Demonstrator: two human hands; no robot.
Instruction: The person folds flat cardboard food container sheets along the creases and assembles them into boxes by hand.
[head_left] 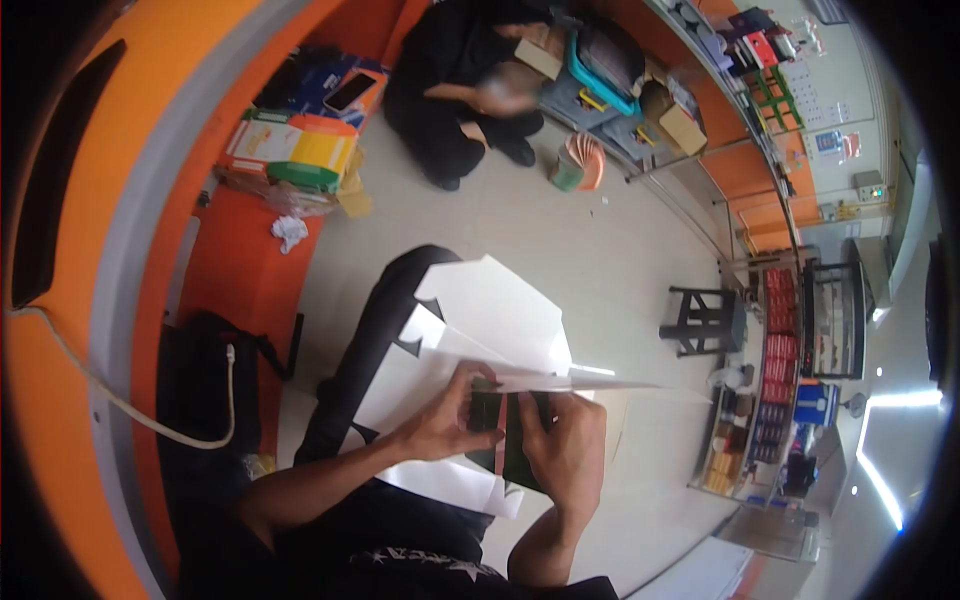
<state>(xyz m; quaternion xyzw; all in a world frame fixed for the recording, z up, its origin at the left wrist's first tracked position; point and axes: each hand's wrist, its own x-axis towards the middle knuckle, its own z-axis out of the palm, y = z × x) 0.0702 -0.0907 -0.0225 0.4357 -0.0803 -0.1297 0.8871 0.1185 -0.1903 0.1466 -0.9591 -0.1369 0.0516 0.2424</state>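
My left hand (450, 415) is curled round the near edge of a folded card sheet (590, 382), its thumb and fingers bent. My right hand (567, 445) grips the same sheet from the other side, fingers folded in. The sheet is white and nearly edge-on to me; a dark green face with a reddish strip (500, 435) shows between my hands. Under them, white die-cut card sheets (500, 300) with notched edges lie across my lap. My fingertips behind the card are partly hidden.
Another person in dark clothes (430, 100) sits on the floor ahead. Near them are a teal-rimmed bin (600, 75) and a stack of cups (580, 163). A black stool (705, 320) stands right. A phone (350, 92), printed boxes (285, 150) and a white cable (150, 430) are left.
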